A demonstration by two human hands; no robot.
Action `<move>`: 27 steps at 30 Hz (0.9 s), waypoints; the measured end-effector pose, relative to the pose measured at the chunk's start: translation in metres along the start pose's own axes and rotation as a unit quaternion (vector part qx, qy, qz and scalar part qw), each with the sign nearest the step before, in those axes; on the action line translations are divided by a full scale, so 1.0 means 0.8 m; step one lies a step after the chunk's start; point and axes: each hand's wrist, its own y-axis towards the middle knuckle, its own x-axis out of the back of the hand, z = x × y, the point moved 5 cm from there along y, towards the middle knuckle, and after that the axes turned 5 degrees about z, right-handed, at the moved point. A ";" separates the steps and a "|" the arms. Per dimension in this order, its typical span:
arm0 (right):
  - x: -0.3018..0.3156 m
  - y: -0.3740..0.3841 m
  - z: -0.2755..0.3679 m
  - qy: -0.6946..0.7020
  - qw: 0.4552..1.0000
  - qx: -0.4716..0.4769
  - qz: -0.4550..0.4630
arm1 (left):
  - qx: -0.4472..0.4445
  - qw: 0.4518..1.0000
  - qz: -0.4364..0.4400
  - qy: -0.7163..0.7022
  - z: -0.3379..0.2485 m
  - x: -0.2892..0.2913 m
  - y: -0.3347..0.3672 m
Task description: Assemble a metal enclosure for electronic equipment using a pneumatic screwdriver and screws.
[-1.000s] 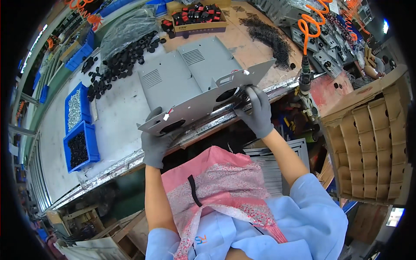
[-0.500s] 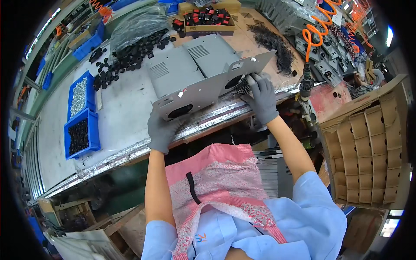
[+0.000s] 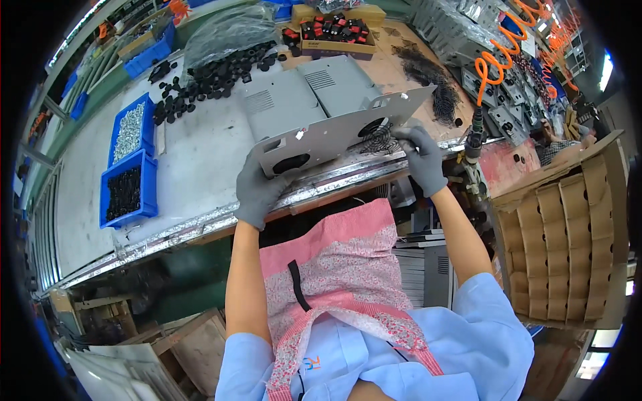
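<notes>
A grey sheet-metal panel (image 3: 332, 140) stands tilted near the table's front edge, with two round holes along it. Behind it lie two grey vented metal plates (image 3: 274, 101), possibly joined to it. My left hand (image 3: 257, 190), in a grey glove, is closed around the panel's left end. My right hand (image 3: 426, 160), gloved too, pinches the edge of a black wire fan guard (image 3: 380, 142) made of thin rings. The guard sits in front of the panel, beside the right-hand hole; whether it touches the panel I cannot tell.
At left stand a blue bin of silvery fasteners (image 3: 129, 134) and a blue bin of black parts (image 3: 124, 190). Black caps (image 3: 221, 77) lie behind, near a carton of red-black switches (image 3: 338, 45). More wire guards (image 3: 441, 93) are piled right. An air tool (image 3: 473, 137) hangs nearby.
My right hand has drawn back a little from the panel, and the fan guard now shows more fully. The left hand keeps its hold. The whole view has shifted slightly.
</notes>
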 end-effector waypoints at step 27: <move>-0.183 0.001 0.091 0.068 0.992 0.084 -0.071 | -0.017 0.991 -0.123 -0.049 0.011 0.028 -0.023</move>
